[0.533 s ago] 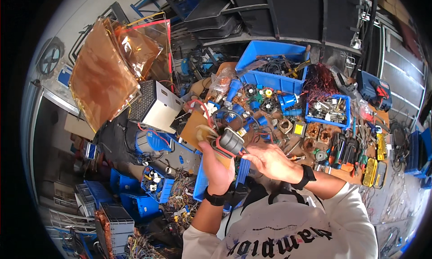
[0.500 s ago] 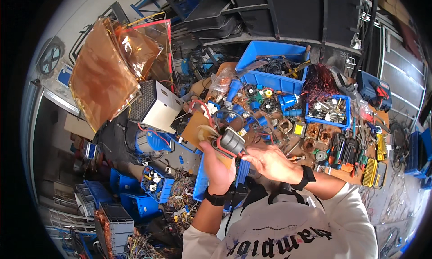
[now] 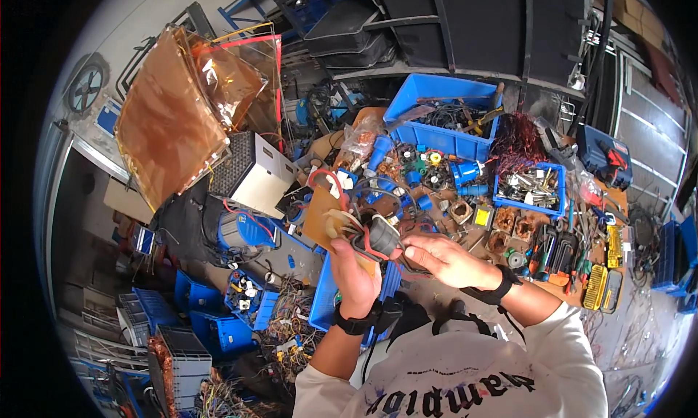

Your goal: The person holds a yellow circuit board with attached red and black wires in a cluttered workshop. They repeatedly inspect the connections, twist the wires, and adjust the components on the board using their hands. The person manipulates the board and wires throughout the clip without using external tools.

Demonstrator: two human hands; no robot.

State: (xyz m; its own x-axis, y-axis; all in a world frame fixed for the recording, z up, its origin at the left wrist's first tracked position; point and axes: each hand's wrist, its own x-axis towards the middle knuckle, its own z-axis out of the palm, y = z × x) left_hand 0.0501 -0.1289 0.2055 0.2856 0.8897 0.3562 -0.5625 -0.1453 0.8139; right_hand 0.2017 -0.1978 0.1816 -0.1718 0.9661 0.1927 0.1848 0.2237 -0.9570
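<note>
Right at chest height, a brown circuit board (image 3: 323,218) with a dark grey round part (image 3: 379,238) and red wires (image 3: 367,245) on it sits in the person's left hand (image 3: 356,276), whose fingers are closed around its lower edge so that the board stands tilted up toward the camera. The right hand (image 3: 443,256) comes in from the other side, fingers narrowed and pinching at the wires just beside the grey part; whether it grips a wire or only touches it is too small to tell. To my eye the stripping is at an early stage: the grey part and the wires are still on the board, nothing has been freed, and both hands are bare, with no tool in them. Just beyond the hands lies a cluttered workbench (image 3: 436,323), strewn with blue plug parts (image 3: 465,172) and small coils. Farther back stands a large blue bin (image 3: 443,113) holding cables, and to its right a smaller blue tray (image 3: 531,193) of metal bits. A row of screwdrivers (image 3: 552,251) lies near the right forearm. Off to the left a white perforated metal box (image 3: 254,174) rests below a sheet of copper-coloured foil (image 3: 171,127).
</note>
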